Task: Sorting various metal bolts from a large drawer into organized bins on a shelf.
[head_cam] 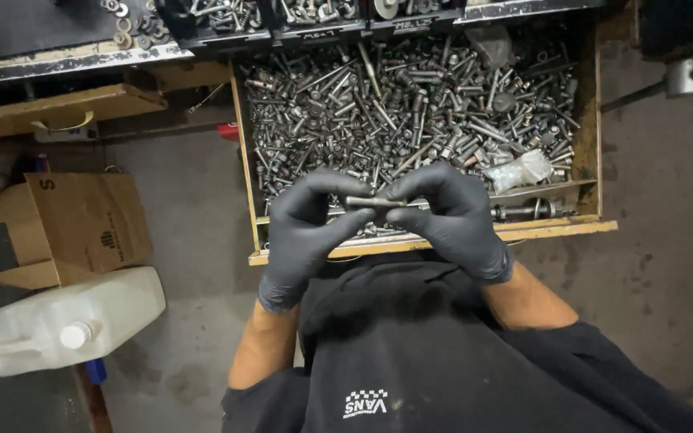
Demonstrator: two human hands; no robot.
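My left hand (302, 228) and right hand (455, 216) pinch both ends of a hard, smooth grey metal bolt (374, 202).

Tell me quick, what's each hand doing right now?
Left hand: closed, pinching one end of a bolt.
Right hand: closed, pinching the bolt's other end.

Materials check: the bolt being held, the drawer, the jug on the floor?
Bolt: likely steel, dull grey metallic sheen. Drawer: wood, bare tan edges, worn. Jug: translucent white plastic, matte, white screw cap. Both hands wear black gloves, probably nitrile.
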